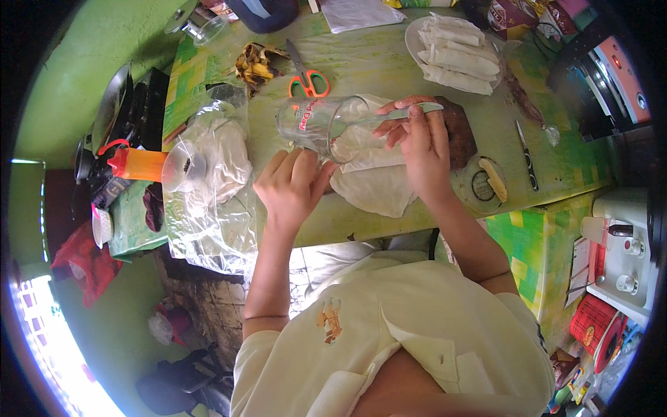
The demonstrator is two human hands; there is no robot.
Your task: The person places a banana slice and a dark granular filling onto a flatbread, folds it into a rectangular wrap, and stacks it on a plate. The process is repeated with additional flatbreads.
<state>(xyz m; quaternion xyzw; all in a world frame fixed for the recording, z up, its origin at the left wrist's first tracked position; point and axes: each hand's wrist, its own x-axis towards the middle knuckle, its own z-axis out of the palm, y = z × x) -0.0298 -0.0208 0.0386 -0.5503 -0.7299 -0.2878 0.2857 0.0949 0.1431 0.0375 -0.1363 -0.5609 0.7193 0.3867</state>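
Note:
A clear glass (313, 126) with red print is tipped on its side above the near middle of the table. My left hand (288, 182) is closed at its near side, fingers curled against it. My right hand (420, 142) pinches the handle of a metal spoon (432, 108), whose other end reaches into the glass's mouth. Whatever is in the glass is hard to make out. Beneath both hands, thin white wrapper sheets (379, 186) lie spread over a dark brown board (458, 132).
Right of the board are a small glass dish (479, 187) with a banana piece (495, 182) and a knife (526, 156). A plate (415, 43) of white rolls (458, 59) sits farther back. Scissors (303, 73), banana peels (256, 66), a plastic bag (222, 160) and an orange bottle (135, 165) are leftward.

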